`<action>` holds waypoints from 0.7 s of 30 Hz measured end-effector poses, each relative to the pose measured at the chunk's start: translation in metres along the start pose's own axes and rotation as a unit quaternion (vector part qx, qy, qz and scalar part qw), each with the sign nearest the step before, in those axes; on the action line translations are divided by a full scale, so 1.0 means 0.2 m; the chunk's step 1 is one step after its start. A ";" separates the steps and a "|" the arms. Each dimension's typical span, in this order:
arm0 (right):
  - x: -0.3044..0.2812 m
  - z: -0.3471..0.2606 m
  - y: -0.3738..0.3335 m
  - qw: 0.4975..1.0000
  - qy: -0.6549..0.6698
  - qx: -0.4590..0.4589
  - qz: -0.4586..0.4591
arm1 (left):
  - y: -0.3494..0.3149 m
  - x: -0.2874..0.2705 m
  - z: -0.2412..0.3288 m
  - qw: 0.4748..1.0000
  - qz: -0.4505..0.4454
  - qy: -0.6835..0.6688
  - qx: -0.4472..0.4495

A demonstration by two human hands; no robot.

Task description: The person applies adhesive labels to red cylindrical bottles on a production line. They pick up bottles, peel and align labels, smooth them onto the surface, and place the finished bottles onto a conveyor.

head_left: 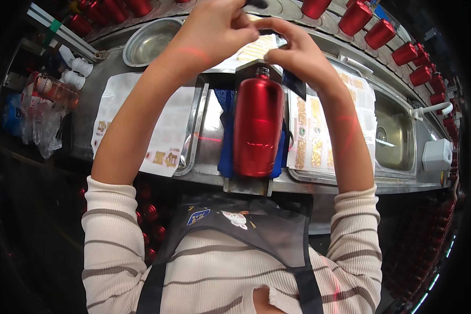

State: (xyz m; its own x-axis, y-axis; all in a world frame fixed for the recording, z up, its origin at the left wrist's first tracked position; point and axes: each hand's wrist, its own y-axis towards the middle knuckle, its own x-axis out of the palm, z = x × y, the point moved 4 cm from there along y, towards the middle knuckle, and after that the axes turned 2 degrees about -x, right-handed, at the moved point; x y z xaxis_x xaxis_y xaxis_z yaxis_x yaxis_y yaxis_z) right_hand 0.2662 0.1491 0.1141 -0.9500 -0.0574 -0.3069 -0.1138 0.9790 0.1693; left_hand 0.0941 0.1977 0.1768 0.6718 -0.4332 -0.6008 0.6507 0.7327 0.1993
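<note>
A glossy red bottle [259,128] with a narrow bare neck lies in a holder straight in front of me, its neck pointing away. Beyond the neck, my left hand [214,31] is closed, fingers curled in; a small black thing [256,3] pokes out beside it, partly cut off by the picture's top edge. My right hand [295,52] arches close to it above the neck, thumb and forefinger curved apart, the other fingers hidden. A dark flat piece [294,85] sticks out under the right palm, seemingly held there. Blue cloth [225,131] lines the holder on both sides.
White sheets with gold designs lie on trays left [136,118] and right [319,131]. A metal bowl [152,44] stands far left, a sink [397,131] to the right with a white jug [437,154]. Several red bottles [356,18] line the conveyor behind; clear plastic bags [44,120] hang left.
</note>
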 end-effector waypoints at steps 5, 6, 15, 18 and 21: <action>-0.21 -0.10 -0.18 0.973 0.164 0.092 -0.133 | -0.13 0.02 0.21 0.975 0.050 -0.215 -0.008; -0.23 -0.12 -0.23 0.984 0.133 0.079 -0.087 | -0.19 0.02 0.22 0.959 0.044 -0.275 -0.046; 0.04 -0.22 -0.89 0.985 0.010 0.161 0.066 | -0.80 0.42 0.05 0.948 0.124 -0.287 -0.066; 0.21 -0.03 -1.04 0.980 0.011 0.187 0.060 | -1.01 0.53 -0.05 0.936 0.114 -0.289 -0.164; 0.31 0.09 -1.09 0.970 0.071 0.218 0.075 | -1.11 0.59 -0.11 0.946 0.138 -0.248 -0.157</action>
State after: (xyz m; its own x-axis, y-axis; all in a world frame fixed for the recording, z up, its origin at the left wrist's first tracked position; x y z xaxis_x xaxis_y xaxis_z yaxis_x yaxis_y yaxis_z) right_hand 0.2369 -0.0649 0.0414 -0.9805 0.0969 -0.1711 0.1338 0.9664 -0.2193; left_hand 0.0212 -0.0045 0.0443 0.9347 -0.3387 -0.1078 0.3416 0.9398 0.0098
